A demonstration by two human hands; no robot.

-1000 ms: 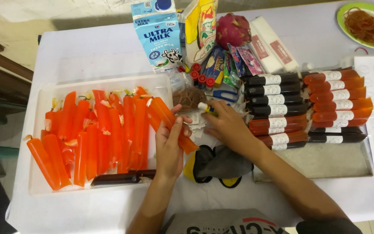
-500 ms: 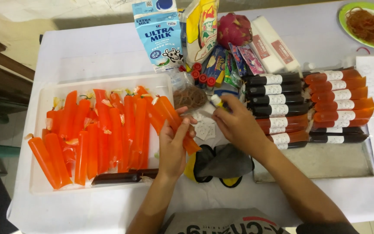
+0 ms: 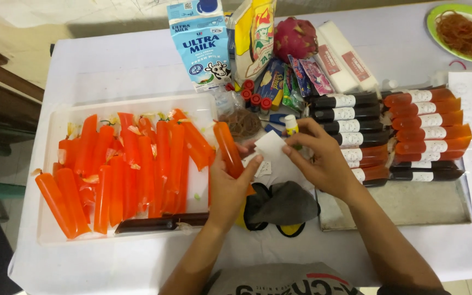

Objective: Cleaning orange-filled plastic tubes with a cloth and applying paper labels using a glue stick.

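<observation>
Room: worktop (image 3: 110, 60) crowded; bare strip along near edge.
Left hand (image 3: 228, 186): grip closed around orange ice pop (image 3: 228, 148), beside white tray (image 3: 50, 136).
Right hand (image 3: 320, 158): pinching white label (image 3: 270, 147), mid-worktop.

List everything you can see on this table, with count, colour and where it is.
Tray: one, clear plastic, left.
Ice pops: many, orange, in tray; one dark at its front.
Labelled pops: about fifteen, dark and orange, metal tray, right.
Milk carton: one, blue and white, top centre.
Dragon fruit: one, pink, top centre.
Plate: one, green, top right, holding rubber bands.
Sachets: several, mixed colours, centre.
Sticker: one, white, in right hand.
Left hand: holds an orange pop.
Right hand: pinches sticker.
</observation>
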